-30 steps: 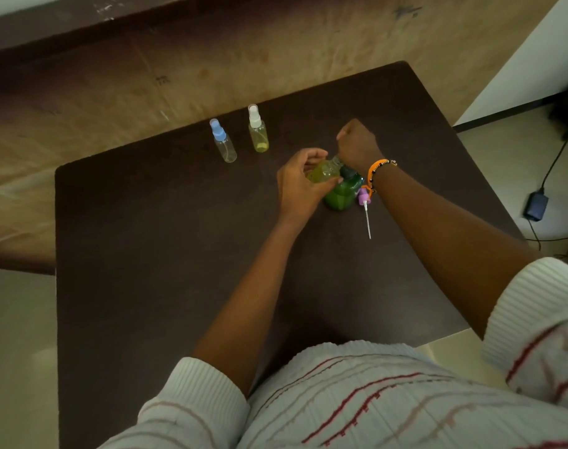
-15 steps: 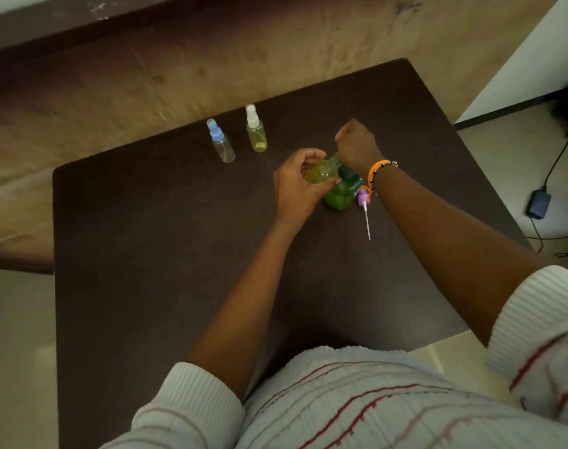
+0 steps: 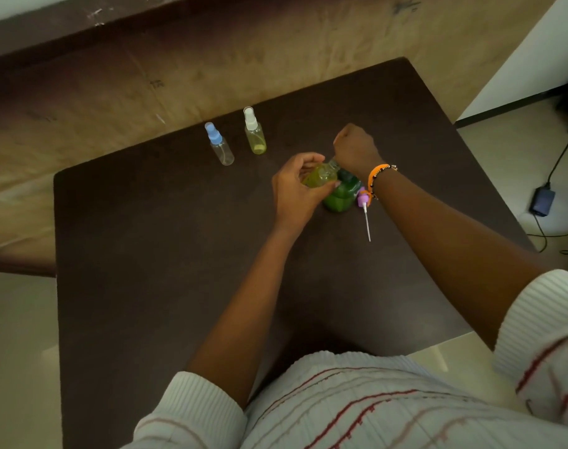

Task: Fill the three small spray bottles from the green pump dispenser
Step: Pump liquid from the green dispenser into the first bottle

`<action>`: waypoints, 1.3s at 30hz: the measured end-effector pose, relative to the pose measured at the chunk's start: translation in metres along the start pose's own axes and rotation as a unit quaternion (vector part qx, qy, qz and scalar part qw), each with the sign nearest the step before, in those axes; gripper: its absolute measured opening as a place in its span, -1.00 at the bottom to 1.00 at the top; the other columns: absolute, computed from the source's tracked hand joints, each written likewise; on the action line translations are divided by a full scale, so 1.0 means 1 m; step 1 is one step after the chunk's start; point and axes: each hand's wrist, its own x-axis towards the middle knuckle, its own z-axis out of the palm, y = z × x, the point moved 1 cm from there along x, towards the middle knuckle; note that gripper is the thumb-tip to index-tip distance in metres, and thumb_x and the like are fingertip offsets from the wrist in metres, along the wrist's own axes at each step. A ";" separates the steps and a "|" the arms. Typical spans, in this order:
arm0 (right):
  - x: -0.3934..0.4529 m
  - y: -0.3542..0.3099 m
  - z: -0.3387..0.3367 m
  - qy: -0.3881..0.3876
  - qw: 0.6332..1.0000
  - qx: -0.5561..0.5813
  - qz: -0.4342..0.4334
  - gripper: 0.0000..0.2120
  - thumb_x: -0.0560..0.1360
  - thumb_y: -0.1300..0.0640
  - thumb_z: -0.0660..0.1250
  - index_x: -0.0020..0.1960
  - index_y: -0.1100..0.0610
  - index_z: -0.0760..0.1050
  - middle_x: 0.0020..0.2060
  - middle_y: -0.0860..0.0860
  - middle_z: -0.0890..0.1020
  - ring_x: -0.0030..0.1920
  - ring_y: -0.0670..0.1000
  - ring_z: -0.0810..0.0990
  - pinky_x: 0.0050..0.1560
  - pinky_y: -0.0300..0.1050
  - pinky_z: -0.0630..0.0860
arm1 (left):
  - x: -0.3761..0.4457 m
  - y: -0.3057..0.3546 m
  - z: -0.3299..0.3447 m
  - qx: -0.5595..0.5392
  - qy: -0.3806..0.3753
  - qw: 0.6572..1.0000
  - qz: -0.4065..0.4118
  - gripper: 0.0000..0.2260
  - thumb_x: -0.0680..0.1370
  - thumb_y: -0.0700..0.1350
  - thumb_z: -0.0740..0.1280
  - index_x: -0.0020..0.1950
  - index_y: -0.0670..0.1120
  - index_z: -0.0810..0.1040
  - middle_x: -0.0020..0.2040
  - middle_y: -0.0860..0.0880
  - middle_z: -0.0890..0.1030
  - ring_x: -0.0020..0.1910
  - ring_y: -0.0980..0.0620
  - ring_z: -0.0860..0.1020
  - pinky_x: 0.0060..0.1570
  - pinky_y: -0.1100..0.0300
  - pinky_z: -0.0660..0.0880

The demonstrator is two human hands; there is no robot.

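We hold the third small spray bottle [image 3: 319, 174] in our left hand [image 3: 294, 192], fingers and thumb wrapped round its yellow-green body, its open neck tipped toward the top of the green pump dispenser [image 3: 342, 196]. Our right hand [image 3: 355, 149] sits over the dispenser's head, curled into a fist; we judge it is pressing the pump, but the head itself is hidden beneath it, so we cannot tell whether those fingers grasp the pump or only bear down on it.

To do this step well, we should keep the bottle's neck right under the spout and hold it steady, since the mouth is narrow and any drift would send liquid onto the worktop [image 3: 146, 254]. Slow, full strokes look safer than quick ones. The bottle already shows plenty of liquid, so we should watch the level and stop before it reaches the neck.

The dispenser stands near the middle of the worktop, a little toward the right edge, touching or just beside the held bottle. The bottle's purple spray cap [image 3: 362, 199] lies just to the dispenser's right, below our right wrist, its thin dip tube [image 3: 367, 223] pointing toward the near edge. Toward the far edge, well apart from both hands, the blue-capped bottle [image 3: 220, 145] and the white-capped bottle [image 3: 255, 132] stand upright and closed, side by side.
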 end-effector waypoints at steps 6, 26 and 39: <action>0.002 0.001 -0.001 -0.018 1.000 0.010 0.007 -0.65 0.58 0.26 0.05 0.30 0.31 0.43 0.28 0.25 0.49 0.30 0.24 0.45 0.21 -0.06 0.40 | 0.000 0.002 0.001 -0.006 -0.002 1.000 0.006 -0.60 0.24 -0.25 0.58 0.02 -0.17 0.58 -0.06 -0.01 0.60 -0.10 0.18 0.57 -0.03 0.24 0.56; -0.003 0.001 -0.001 0.015 0.999 0.044 -0.002 -0.70 0.53 0.24 0.08 0.17 0.24 0.47 0.22 0.23 0.53 0.23 0.24 0.49 0.20 -0.01 0.40 | 0.000 0.000 0.001 -0.006 -0.003 1.000 0.009 -0.60 0.24 -0.23 0.58 0.03 -0.20 0.58 -0.03 -0.07 0.63 -0.07 0.08 0.59 -0.02 0.16 0.57; -0.009 0.000 0.001 0.043 0.997 0.056 0.012 -0.67 0.53 0.20 0.08 0.18 0.19 0.53 0.20 0.25 0.55 0.21 0.29 0.50 0.17 0.00 0.43 | 0.000 -0.002 0.002 -0.012 -0.001 1.000 0.002 -0.61 0.23 -0.26 0.57 0.01 -0.20 0.58 -0.06 -0.02 0.61 -0.11 0.16 0.57 -0.05 0.30 0.53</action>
